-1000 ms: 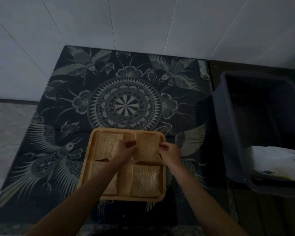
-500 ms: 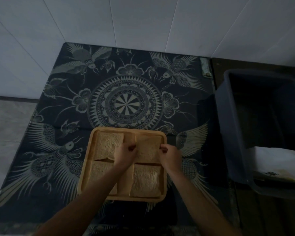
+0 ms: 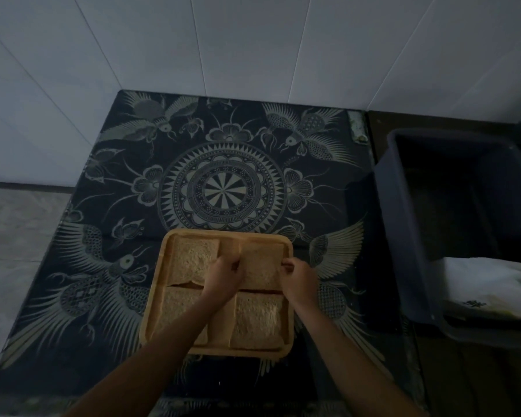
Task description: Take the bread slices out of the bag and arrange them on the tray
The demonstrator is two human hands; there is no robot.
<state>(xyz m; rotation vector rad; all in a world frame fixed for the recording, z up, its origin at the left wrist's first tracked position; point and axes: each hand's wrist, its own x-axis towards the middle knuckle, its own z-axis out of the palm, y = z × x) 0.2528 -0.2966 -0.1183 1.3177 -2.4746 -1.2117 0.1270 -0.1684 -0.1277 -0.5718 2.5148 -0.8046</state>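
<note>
Both hands, left hand (image 3: 223, 273) and right hand (image 3: 298, 276), pinch the far-right bread slice (image 3: 260, 263) flat on the tray (image 3: 289, 299), fingers clenched on its edges.

two bare forearms come into view from the bottom edge, with no sleeves, cuffs or gloves anywhere along them. the left hand (image 3: 223, 273) and the right hand (image 3: 300, 279) are bare too: no rings, no watch, no bracelet or strap at either wrist. the forearms are slim and taper evenly toward the wrists. the fingers (image 3: 288, 264) are short and rounded at the knuckles; the light is too dim to make out nails or any marks. elbows and upper arms lie outside the view.
</note>
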